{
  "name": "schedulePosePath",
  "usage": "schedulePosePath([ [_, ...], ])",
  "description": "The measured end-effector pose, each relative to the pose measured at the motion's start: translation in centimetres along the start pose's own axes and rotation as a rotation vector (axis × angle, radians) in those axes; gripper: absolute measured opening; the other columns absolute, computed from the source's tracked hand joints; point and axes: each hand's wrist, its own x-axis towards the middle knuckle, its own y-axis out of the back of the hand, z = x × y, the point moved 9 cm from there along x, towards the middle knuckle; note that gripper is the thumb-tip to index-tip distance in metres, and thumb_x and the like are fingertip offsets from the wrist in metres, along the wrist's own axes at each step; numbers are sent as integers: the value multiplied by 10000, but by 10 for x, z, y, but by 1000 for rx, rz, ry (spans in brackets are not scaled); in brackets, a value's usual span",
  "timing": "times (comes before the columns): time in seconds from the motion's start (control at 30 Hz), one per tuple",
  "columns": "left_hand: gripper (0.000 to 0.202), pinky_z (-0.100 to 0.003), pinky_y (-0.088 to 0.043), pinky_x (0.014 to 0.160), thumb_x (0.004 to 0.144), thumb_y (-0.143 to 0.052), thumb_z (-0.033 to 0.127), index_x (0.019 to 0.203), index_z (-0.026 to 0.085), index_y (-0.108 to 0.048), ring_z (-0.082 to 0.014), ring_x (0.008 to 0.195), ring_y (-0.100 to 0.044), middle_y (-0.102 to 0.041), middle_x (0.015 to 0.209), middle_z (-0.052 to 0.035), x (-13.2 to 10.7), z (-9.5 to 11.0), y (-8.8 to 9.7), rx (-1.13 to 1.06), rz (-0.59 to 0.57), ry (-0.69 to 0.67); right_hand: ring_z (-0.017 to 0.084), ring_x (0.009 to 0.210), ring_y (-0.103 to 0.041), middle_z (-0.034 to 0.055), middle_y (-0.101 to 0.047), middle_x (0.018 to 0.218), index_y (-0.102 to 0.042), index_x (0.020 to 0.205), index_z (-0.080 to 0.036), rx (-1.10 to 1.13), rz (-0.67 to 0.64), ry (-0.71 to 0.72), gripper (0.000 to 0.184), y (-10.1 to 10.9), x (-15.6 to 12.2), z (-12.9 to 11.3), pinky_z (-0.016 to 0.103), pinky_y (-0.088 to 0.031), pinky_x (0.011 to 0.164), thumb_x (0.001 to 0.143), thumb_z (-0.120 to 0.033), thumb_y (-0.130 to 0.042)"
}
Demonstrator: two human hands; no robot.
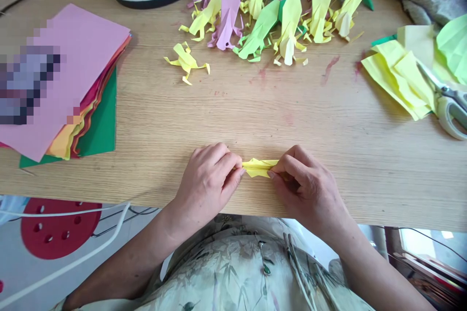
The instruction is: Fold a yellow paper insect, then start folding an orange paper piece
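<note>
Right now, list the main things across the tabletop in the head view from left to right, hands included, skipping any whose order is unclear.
Stack of coloured paper → left hand → folded yellow paper strip → right hand → yellow paper sheets → scissors.

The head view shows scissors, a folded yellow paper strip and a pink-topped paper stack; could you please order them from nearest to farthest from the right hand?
1. Folded yellow paper strip: its right end pinched in the right hand.
2. Scissors: right side.
3. Pink-topped paper stack: left side.
</note>
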Motion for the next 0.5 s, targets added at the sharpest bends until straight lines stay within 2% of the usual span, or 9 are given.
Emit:
schedulePosePath([
  [0.23,144,-338,-394,732,937,-507,218,824,180,-588,-187,795,-534,-574,849,-43,1,-2,-1,4,-20,93,125,674,-487,20,-509,817,-537,768,-181,-44,20,7,136,-1,0,0,263,-358,590,894,-129,-542],
  [0.5,104,-324,-383,722,903,-565,194,800,185,-569,-174,784,-527,-559,836,-19,4,-5,-2,-46,-46,171,129,683,-486,14,-501,806,-520,786,-182,-66,29,8,126,-1,0,1,268,-353,587,885,-123,-569],
])
